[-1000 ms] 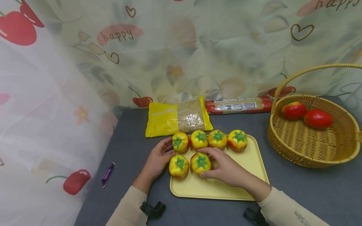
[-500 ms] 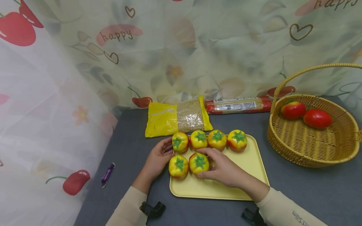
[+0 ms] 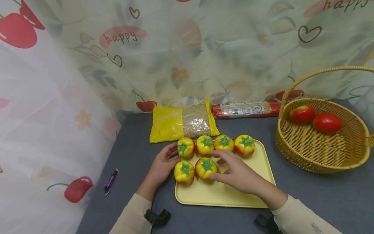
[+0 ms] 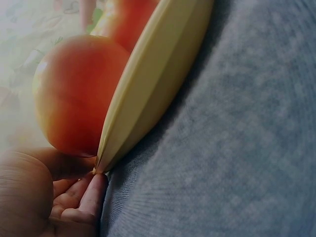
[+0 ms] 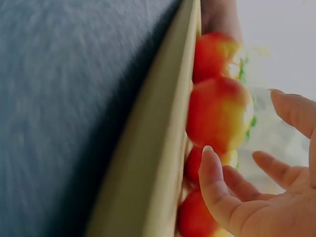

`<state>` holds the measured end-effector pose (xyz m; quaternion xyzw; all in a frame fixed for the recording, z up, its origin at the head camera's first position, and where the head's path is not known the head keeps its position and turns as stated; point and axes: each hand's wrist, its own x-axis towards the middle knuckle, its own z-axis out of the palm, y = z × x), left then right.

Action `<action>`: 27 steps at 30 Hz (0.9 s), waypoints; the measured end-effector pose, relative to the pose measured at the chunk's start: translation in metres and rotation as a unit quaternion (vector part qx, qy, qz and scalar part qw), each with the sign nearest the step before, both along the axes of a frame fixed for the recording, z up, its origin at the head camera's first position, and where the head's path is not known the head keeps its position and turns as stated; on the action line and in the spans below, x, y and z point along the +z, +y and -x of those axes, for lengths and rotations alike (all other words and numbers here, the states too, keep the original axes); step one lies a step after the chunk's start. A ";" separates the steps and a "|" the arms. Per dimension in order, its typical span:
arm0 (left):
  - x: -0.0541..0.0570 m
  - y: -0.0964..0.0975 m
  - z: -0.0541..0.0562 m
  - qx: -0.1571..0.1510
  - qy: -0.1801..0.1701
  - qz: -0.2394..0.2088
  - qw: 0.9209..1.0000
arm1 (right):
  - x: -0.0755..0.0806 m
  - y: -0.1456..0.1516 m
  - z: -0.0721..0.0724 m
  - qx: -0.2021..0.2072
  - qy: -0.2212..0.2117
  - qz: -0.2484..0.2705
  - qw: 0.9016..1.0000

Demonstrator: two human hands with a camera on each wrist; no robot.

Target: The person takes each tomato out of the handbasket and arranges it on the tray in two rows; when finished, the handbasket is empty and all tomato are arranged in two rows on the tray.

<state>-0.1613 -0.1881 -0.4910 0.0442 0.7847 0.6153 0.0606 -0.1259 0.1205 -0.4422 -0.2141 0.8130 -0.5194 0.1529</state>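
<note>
In the head view, several yellow-red artificial tomatoes with green star-shaped tops stand on a pale yellow tray (image 3: 228, 198), in a back row and a shorter front row. My left hand (image 3: 162, 164) holds the tray's left edge; its thumb and fingertips meet at the rim in the left wrist view, close to a tomato (image 4: 84, 96). Beside the right front tomato (image 3: 205, 169), my right hand (image 3: 238, 172) is spread with thumb and fingers apart. The right wrist view shows the fingers of that hand (image 5: 266, 197) loose, with a gap to the larger tomato (image 5: 217, 113).
Behind the tray lie a yellow bag of grain-like food (image 3: 169, 125) and a red-ended pack of noodles (image 3: 245, 109). A wicker basket (image 3: 318, 167) with two red mango-like fruits (image 3: 327, 123) stands at the right. A purple-wrapped candy (image 3: 111, 182) lies at the left.
My right hand held the right front tomato, shifted it slightly left towards its neighbour, then let go and drew back to the right. My left hand has stayed at the tray's edge.
</note>
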 end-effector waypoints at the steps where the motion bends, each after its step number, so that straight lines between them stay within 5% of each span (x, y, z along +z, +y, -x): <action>1: 0.000 0.000 0.000 0.000 0.000 -0.001 1.000 | 0.001 0.003 0.000 -0.002 0.002 0.003 1.000; 27: -0.004 -0.003 0.002 -0.007 0.001 -0.008 1.000 | 0.038 0.100 0.024 -0.120 0.148 0.043 0.981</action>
